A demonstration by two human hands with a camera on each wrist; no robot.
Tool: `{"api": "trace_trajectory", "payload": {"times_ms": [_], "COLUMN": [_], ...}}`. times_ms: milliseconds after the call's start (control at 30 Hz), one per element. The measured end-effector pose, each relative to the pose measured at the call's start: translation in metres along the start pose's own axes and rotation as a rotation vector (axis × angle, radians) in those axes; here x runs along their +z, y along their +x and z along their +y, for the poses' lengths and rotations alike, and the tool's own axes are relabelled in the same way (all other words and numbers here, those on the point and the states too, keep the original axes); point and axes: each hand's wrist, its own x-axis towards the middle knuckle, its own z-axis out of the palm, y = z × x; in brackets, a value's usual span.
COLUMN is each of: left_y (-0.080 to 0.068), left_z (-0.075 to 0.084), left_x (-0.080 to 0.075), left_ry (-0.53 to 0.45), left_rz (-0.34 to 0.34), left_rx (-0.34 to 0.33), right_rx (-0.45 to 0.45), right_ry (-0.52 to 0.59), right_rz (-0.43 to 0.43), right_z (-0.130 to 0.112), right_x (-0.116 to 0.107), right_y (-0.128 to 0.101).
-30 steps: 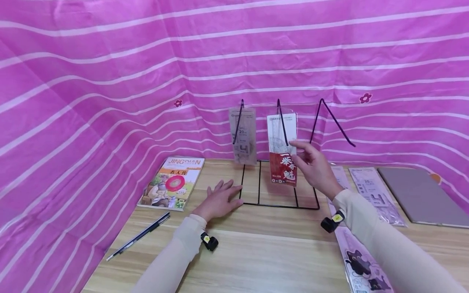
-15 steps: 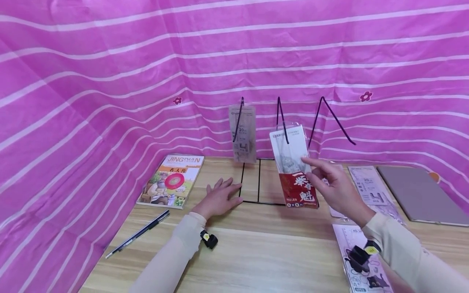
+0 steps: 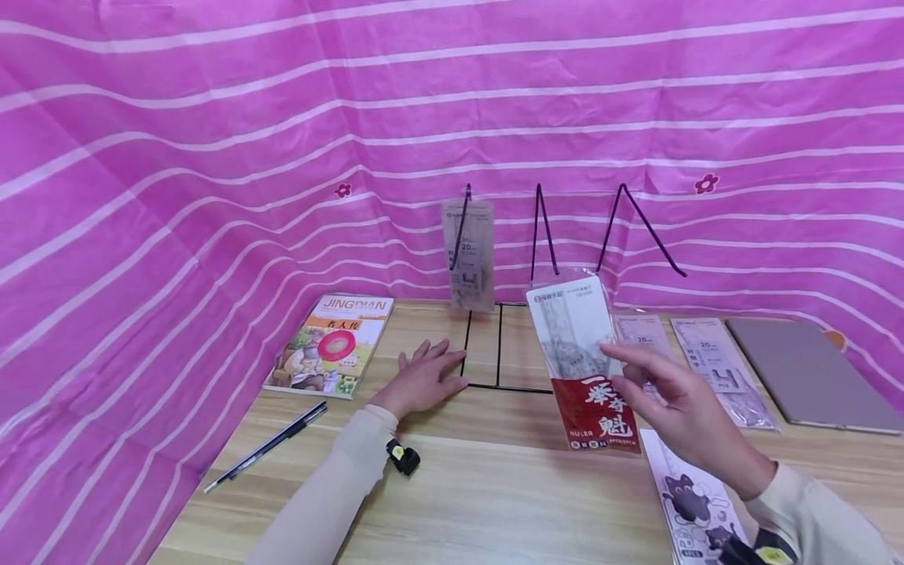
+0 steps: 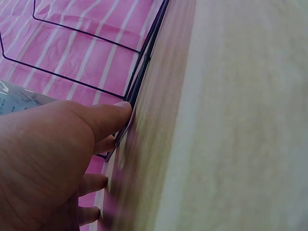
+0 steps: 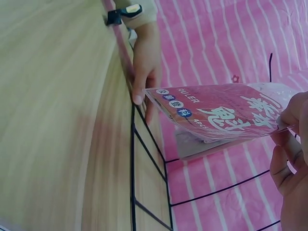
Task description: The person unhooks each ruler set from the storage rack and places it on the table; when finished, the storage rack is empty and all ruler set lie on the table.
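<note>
The right hand (image 3: 681, 412) pinches a clear plastic ruler packet with a red printed lower half (image 3: 583, 361), grip clamped on its right edge, held tilted above the wooden worktop (image 3: 494, 494) in front of the black wire display rack (image 3: 540, 235). The left hand (image 3: 424, 382) lies flat, fingers straight, against the rack's base. A grey ruler packet (image 3: 468, 255) hangs on the left hook. A colourful book (image 3: 330, 348) and black pen (image 3: 267, 451) lie left; flat packets (image 3: 720, 369) lie right.

Red-and-white ruler packet (image 3: 585, 363) held tilted above the table.
</note>
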Motion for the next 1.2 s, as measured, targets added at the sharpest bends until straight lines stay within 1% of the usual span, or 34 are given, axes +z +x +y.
{"api": "trace_trajectory", "payload": {"times_ms": [200,367,467,600,733,833,900,1000,1100,1200], "left_y": [-0.001,-0.001,0.0,0.0,0.0,0.0,0.0,0.0,0.001,0.001], "left_z": [0.002,0.002,0.002,0.002,0.001,0.001,0.001,0.001,0.001,0.001], "left_x": [-0.001,0.0,-0.001,-0.003,-0.003,-0.003,-0.003,-0.003,-0.003,-0.003], "left_ry": [-0.004,-0.007,-0.002,0.005,0.011,0.005,0.004,0.003,-0.001,-0.005], "left_rz": [-0.004,-0.009,-0.007,-0.012,-0.016,-0.017,-0.021,-0.023,-0.022,-0.021], "left_rx": [-0.005,-0.005,-0.002,-0.005,-0.01,-0.013,-0.015,-0.014,-0.015,-0.016], "right_rx": [-0.037,-0.03,0.039,0.157,0.234,0.274,0.322,0.412,0.553,0.628], "right_ry": [0.041,0.031,-0.004,-0.039,-0.027,-0.007,-0.01,-0.02,-0.046,-0.073], "right_rz": [0.005,-0.025,-0.057,-0.074,-0.089,-0.118,-0.148,-0.202,-0.296,-0.393], "right_z": [-0.01,-0.014,-0.014,-0.011,-0.002,0.006,0.009,0.01,0.009,0.01], "right_x": [-0.005,-0.014,-0.022,-0.03,-0.035,-0.036,-0.035,-0.03,-0.024,-0.018], "right_y": [-0.008,-0.022,-0.035,-0.054,-0.07,-0.08,-0.087,-0.093,-0.095,-0.095]}}
